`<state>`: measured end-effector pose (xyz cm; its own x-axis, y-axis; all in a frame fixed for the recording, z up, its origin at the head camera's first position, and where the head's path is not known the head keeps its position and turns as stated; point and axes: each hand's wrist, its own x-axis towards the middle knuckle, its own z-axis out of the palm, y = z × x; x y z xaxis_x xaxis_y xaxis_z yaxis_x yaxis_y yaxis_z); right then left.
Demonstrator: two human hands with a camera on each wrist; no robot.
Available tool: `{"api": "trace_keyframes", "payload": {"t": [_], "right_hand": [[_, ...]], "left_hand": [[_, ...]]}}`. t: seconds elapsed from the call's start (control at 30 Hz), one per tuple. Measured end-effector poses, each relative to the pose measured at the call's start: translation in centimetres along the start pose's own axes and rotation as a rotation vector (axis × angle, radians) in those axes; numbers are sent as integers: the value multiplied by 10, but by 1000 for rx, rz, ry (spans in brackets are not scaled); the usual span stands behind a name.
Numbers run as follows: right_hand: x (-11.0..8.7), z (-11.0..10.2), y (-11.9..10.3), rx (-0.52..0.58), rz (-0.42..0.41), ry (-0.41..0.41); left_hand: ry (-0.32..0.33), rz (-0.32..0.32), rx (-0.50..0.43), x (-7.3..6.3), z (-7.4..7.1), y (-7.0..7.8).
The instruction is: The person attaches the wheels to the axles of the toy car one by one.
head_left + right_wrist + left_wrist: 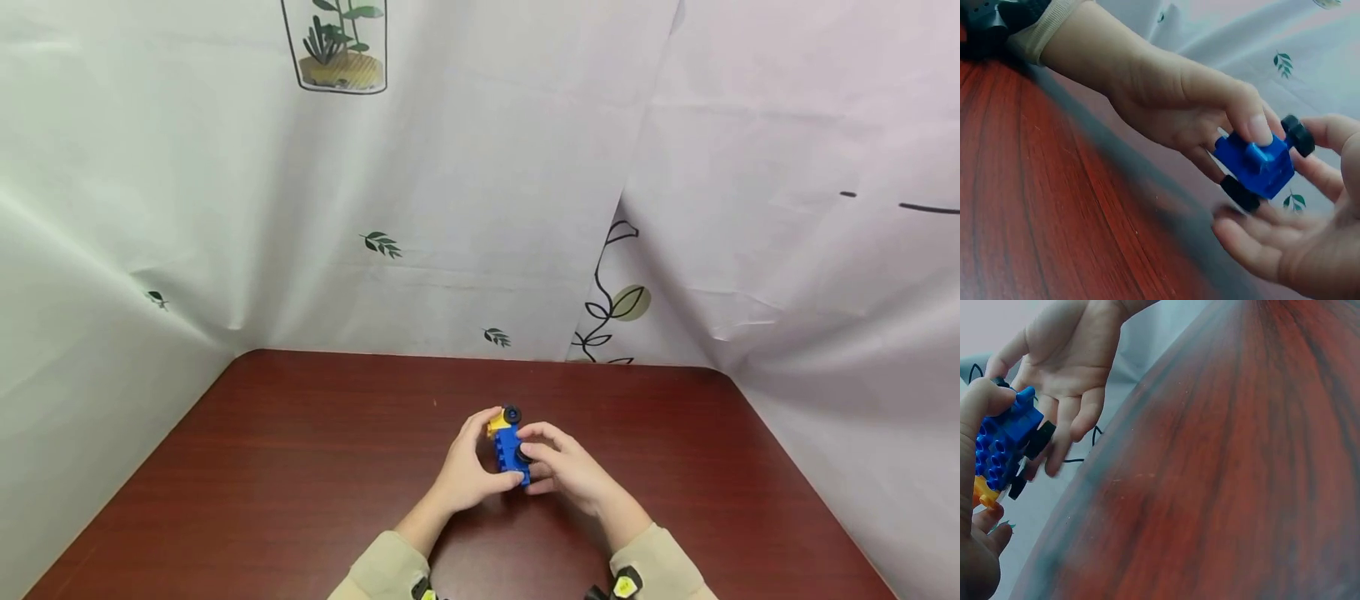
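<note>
A small toy car (507, 450) of blue building bricks with a yellow brick (497, 422) at its far end is held just above the table. My left hand (467, 471) grips it end to end, thumb on the near blue end, fingertips at the yellow end. The studs (997, 450) face left, and black wheels (1297, 135) stick out toward my right hand (573, 471). That hand is beside the wheels with fingers loosely spread, one fingertip at or very near a wheel. Some of its fingers look blurred in the right wrist view.
Under the hands is a dark red wood-grain table (315, 467). A white curtain (480, 167) with printed leaves hangs behind it and along both sides. Both wrists wear beige sleeves (386, 567) and dark straps.
</note>
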<state>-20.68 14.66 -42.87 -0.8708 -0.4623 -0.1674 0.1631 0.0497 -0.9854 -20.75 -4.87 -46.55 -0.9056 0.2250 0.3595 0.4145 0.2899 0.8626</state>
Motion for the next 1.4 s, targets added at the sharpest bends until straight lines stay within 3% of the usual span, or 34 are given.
{"api": "trace_keyframes", "payload": {"t": [0.17, 0.53, 0.8, 1.0, 1.17, 1.4], "right_hand": [[-3, 2, 6, 45, 8, -65], [3, 11, 1, 34, -83, -63], [6, 11, -1, 32, -113, -22], [3, 11, 5, 13, -158, -30], [-2, 10, 12, -16, -174, -16], [0, 6, 14, -78, -151, 59]], "left_hand": [[3, -10, -25, -8, 1, 1], [36, -7, -12, -3, -4, 5], [29, -1, 10, 3, -8, 8], [12, 10, 37, -1, -10, 9], [-22, 6, -26, -6, -6, 5], [-1, -14, -111, -2, 0, -3]]}}
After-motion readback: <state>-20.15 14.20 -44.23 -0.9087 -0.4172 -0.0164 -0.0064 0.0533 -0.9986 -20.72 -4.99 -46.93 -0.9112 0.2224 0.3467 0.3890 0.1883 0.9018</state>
